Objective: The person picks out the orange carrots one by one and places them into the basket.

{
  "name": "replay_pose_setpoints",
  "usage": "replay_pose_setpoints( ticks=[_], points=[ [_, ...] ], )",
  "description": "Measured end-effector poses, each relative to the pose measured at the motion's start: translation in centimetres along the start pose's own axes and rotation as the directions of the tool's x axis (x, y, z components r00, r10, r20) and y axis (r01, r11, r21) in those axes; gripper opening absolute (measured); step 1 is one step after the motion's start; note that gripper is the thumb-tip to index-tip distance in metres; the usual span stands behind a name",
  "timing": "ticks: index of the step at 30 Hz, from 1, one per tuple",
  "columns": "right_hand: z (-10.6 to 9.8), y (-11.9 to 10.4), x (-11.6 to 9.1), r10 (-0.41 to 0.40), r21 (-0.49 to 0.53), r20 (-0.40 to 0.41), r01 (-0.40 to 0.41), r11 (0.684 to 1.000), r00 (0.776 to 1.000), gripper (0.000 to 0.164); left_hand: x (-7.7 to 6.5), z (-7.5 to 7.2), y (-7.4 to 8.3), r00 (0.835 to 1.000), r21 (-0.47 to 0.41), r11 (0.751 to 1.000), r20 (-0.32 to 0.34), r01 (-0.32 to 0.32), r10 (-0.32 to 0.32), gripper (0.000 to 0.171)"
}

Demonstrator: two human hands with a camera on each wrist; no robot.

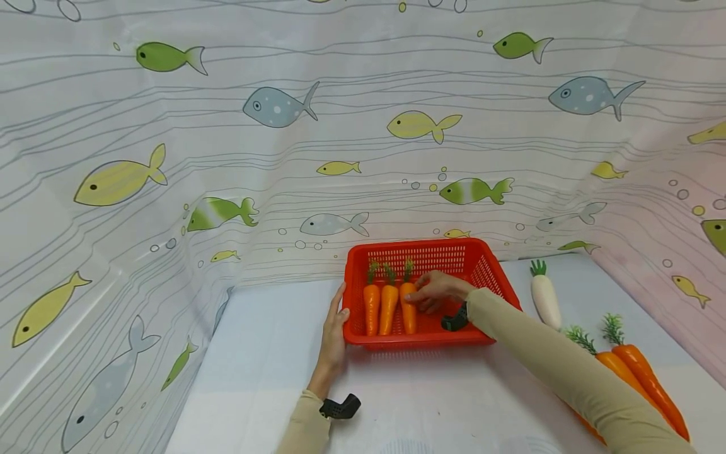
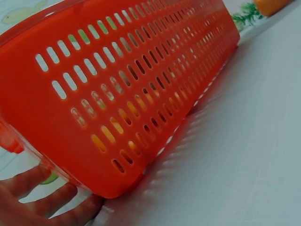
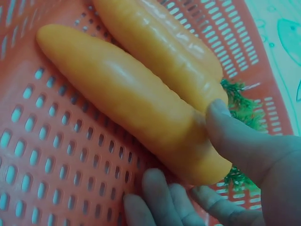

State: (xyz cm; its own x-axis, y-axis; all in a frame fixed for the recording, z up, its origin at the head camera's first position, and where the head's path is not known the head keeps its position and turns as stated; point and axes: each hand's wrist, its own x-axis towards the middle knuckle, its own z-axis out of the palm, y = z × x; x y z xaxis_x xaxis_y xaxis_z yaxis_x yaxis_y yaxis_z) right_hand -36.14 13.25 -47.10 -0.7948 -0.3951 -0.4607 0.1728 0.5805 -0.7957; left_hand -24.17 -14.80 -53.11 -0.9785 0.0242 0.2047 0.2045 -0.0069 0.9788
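A red perforated basket [image 1: 425, 340] stands on the table with three orange carrots lying side by side in it, green tops toward the back. My right hand [image 1: 437, 290] reaches into the basket and pinches the rightmost carrot [image 1: 408, 312] near its leafy end. In the right wrist view the thumb lies over the upper side of this carrot [image 3: 117, 89], the index fingertip at its lower edge, the other fingers loosely bent. Along the basket's left side rests my left hand [image 1: 333, 334], its fingers extended against the outer wall and the thumb by the rim.
Right of the basket lies a white radish [image 1: 546, 299] with green leaves. Closer in, more orange carrots [image 1: 652, 384] lie partly behind my right sleeve [image 1: 544, 353]. A white fish-patterned sheet [image 1: 363, 202] surrounds the table [image 1: 272, 328] at the back and sides.
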Motion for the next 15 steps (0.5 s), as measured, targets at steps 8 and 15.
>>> replay_pose_setpoints(
  ticks=[8, 15],
  points=[
    [-2.1, -0.3, -1.9, -0.047, -0.022, -0.041, 0.046, 0.999, 0.998, 0.061, 0.1, 0.0, 0.0, 1.000, 0.001, 1.000, -0.012, 0.014, -0.014, 0.059],
    [-6.7, 0.5, -5.3, -0.078, -0.043, -0.123, 0.073, 0.996, 0.989, 0.058, 0.0, 0.0, -0.2, 1.000, 0.000, 1.000, -0.002, 0.017, -0.017, 0.059]
  ],
)
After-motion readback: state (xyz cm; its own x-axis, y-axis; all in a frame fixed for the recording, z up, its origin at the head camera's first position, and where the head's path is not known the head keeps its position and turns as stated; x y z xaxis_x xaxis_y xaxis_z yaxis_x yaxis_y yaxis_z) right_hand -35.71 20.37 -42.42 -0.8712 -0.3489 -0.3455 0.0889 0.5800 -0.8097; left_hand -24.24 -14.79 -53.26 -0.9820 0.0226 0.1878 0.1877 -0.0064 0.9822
